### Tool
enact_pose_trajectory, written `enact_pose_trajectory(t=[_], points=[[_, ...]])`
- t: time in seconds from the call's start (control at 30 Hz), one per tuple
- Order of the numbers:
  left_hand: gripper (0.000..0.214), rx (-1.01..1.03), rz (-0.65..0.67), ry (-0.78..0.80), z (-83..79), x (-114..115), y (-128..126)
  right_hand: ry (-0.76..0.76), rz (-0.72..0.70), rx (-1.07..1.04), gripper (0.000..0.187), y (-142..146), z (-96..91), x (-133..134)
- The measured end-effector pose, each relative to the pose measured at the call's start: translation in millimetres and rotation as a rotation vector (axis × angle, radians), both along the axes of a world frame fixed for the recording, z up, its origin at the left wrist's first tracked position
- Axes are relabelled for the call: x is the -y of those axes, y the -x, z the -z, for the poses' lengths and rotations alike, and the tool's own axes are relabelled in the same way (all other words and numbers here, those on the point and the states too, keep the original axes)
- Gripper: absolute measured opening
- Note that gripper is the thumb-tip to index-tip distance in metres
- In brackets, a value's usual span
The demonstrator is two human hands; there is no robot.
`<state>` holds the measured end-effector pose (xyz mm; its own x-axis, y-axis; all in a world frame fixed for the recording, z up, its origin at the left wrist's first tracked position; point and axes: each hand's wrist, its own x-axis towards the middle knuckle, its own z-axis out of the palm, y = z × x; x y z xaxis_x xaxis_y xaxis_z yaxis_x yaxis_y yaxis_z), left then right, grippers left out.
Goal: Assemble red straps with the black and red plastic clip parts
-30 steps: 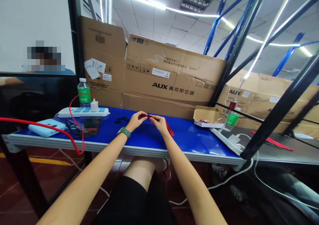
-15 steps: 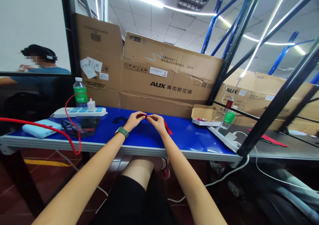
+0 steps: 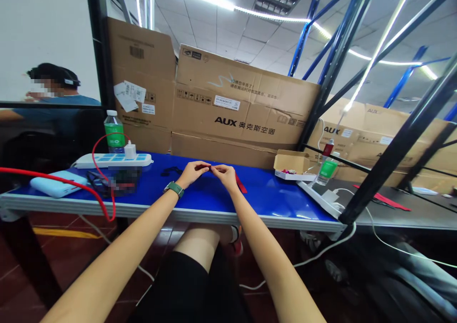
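Note:
Over the middle of the blue tabletop [image 3: 271, 199], my left hand [image 3: 194, 171] and my right hand [image 3: 224, 174] meet at the fingertips. Both are closed in a pinch. Whatever sits between the fingers is too small to make out. A green-banded watch [image 3: 175, 188] is on my left wrist. Just right of my right hand, a red strip [image 3: 241, 184] lies on the table, partly hidden by the wrist. Some black pieces [image 3: 170, 171] lie left of my left hand.
An open small carton [image 3: 294, 174] with small red and white bits stands at right. Left are a power strip [image 3: 110, 161], a light-blue power bank [image 3: 57, 184], a red cable [image 3: 64, 176] and a bottle [image 3: 114, 135]. Cardboard [image 3: 246, 108] walls the back. A person [image 3: 60, 89] sits far left.
My two hands stay together at nearly the same spot, with only slight finger movement. The view has shifted a little.

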<state>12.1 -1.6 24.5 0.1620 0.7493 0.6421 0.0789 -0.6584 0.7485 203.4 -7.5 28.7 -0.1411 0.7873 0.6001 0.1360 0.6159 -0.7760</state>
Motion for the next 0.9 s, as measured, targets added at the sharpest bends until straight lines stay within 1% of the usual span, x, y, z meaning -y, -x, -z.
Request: enact_pose_trajectory(t=[0.1, 0.23, 0.43, 0.6, 0.7, 0.9], points=[[0.040, 0.012, 0.013, -0.010, -0.1, 0.7, -0.6, -0.042, 0.029, 0.018, 0.035, 0.9, -1.1, 2.9], [0.041, 0.042, -0.005, -0.003, 0.7, -1.4, -1.2, -0.078, 0.072, 0.048, 0.031, 3.8, -3.0, 6.9], [0.043, 0.052, 0.002, 0.006, 1.1, -2.7, -2.0, -0.101, 0.082, 0.052, 0.028, 7.5, -3.3, 6.2], [0.042, 0.031, 0.007, 0.006, -0.4, 2.4, -3.5, -0.062, 0.101, 0.056, 0.030, 5.7, -2.7, 4.2], [0.044, 0.029, -0.003, 0.009, -1.3, 5.0, -4.6, -0.019, 0.105, 0.014, 0.031, 3.7, -2.9, 2.5], [0.050, 0.055, 0.042, 0.035, -1.1, 2.7, -3.2, 0.029, 0.014, -0.070, 0.032, 3.3, -2.7, -1.1]])
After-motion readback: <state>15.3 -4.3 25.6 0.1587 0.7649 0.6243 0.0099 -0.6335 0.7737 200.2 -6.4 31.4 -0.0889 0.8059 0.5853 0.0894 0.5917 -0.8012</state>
